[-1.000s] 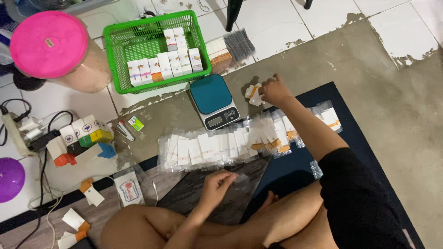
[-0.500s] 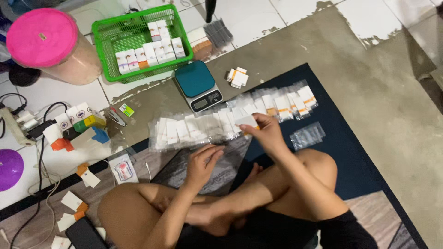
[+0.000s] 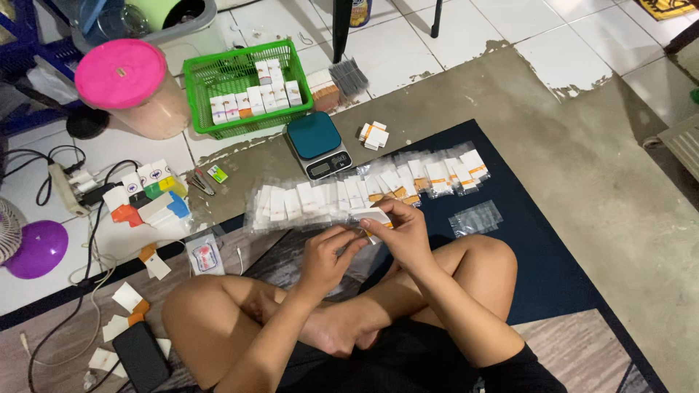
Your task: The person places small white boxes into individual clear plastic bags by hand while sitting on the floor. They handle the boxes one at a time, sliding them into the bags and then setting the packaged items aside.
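Note:
I sit cross-legged on the floor. My right hand (image 3: pixel 403 231) holds a small white and orange box (image 3: pixel 370 216) at its fingertips. My left hand (image 3: pixel 329 251) pinches a clear plastic sleeve (image 3: pixel 362 233) right beside that box, and the two hands meet above my shins. Just beyond them a long row of small boxes in clear sleeves (image 3: pixel 364 193) lies across the floor. A little pile of loose white and orange boxes (image 3: pixel 373 135) sits beside a teal kitchen scale (image 3: pixel 317 145).
A green basket (image 3: pixel 211 76) with several small boxes stands behind the scale, next to a pink-lidded jar (image 3: pixel 131 87). Flat coloured cartons (image 3: pixel 149 196), a power strip and cables lie left. Loose clear sleeves (image 3: pixel 475 217) rest on the dark mat (image 3: pixel 553 276). A phone (image 3: pixel 142 356) lies by my knee.
My right hand reached to the loose pile by the scale, took a box and brought it back to my lap. My left hand rose to meet it. The view shifted.

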